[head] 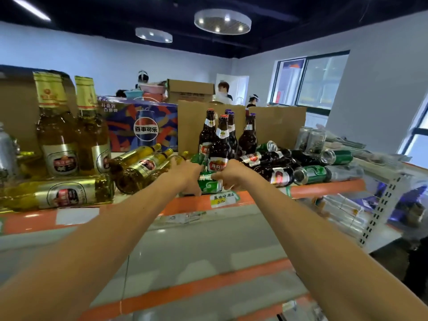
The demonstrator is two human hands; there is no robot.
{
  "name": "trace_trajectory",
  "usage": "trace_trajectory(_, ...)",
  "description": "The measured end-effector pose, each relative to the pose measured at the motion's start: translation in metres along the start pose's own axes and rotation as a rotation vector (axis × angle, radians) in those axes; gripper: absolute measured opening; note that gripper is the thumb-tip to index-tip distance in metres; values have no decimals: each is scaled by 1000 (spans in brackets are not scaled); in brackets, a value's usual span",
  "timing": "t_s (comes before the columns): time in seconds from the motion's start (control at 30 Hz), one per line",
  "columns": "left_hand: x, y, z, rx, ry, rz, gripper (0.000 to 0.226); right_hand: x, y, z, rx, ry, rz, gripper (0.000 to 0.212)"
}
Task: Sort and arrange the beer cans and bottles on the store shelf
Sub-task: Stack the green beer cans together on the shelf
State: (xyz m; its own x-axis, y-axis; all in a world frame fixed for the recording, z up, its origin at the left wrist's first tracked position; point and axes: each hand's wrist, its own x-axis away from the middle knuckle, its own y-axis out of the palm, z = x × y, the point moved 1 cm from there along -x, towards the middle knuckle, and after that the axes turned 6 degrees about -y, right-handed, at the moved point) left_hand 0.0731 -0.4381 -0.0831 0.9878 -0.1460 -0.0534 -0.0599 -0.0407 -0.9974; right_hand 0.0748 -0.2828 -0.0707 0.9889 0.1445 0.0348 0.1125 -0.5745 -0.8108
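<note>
Taking the blue cola carton point(143, 126) as my marker, I count from the left. Left of the carton, two pale gold bottles point(56, 128) stand upright side by side. Below and left of it a third lies flat point(58, 193) along the front of the shelf point(324, 185). Three more lie tipped over just below the carton, necks towards it, so I see six pale ones.

Right of the carton come the dark brown bottles point(221, 144). At least four are upright, with red and purple caps, but they overlap and I cannot settle the number. Further right of the carton at least three lie on their sides.

I count five green cans. One is partly hidden point(198, 158) below the carton's right corner, one is in my grasp, and three lie on their sides point(311, 174) well to the carton's right. Farthest right of the carton, two grey cans point(309, 139) stand upright together.

Both my arms reach straight forward, nearly parallel, backs of the hands up. My left hand point(188, 174) has its fingers curled down over the left end of the green can point(209, 186). My right hand point(229, 172) grips the can's right end with bent fingers. That can lies on its side at the shelf's front lip, below and right of the carton, just in front of the nearest dark bottle.
</note>
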Motion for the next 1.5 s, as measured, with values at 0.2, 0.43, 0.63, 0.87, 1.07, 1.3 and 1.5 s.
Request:
trace_trajectory(0.2,16,8,-10,299,-46,298,47,0,-27,-16,-77,-186,90,26)
trace_trajectory(0.43,53,-35,-35,573,-262,623,60,10,-44,-95,-523,-314,112,29)
trace_trajectory(0.63,124,-78,-119,625,-443,843,56,27,-1,-217,-786,-522,154,23)
trace_trajectory(0.87,249,-99,-269,614,-709,1000,65,68,101,-392,-905,-653,-122,48)
trace_trajectory(1.07,362,-102,-400,527,-841,1035,67,124,198,-529,-881,-766,-256,55)
trace_trajectory(1.3,436,-100,-515,495,-958,1011,64,158,285,-641,-859,-899,-242,54)
trace_trajectory(1.5,442,-90,-602,557,-953,986,68,139,336,-708,-825,-923,-194,51)
